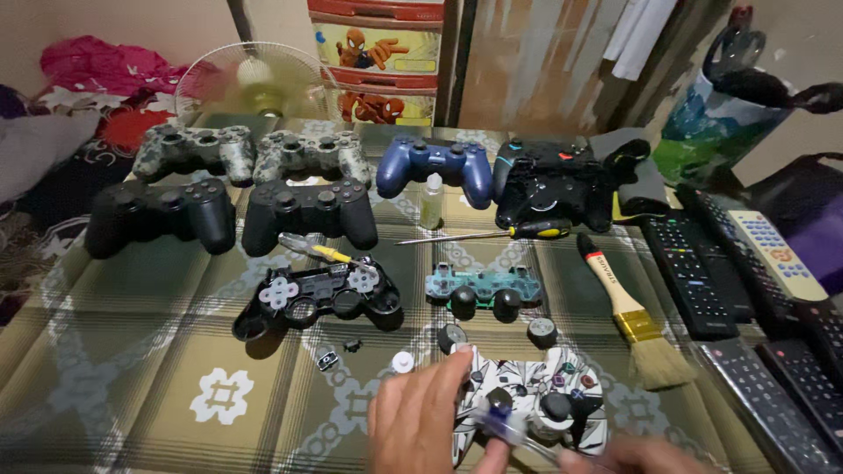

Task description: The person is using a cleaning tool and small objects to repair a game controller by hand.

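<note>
A white game controller [562, 395] with a black and coloured pattern lies at the near edge of the table. My left hand [420, 414] rests on its left grip, fingers spread over it. My right hand [628, 455] shows only at the bottom edge and holds a thin tool with a blurred bluish handle [505, 421] over the controller's middle. Just beyond lie an opened black controller shell [320, 298], a greenish circuit board with two thumbsticks [483, 288], and small loose parts [402, 360].
Several whole controllers stand in rows at the back: camouflage [193, 149], black [162, 215], blue [435, 167]. A screwdriver [492, 233], a small bottle [431, 200] and a paintbrush [628, 312] lie mid-table. Remote controls [702, 272] line the right side. A fan [255, 83] stands behind.
</note>
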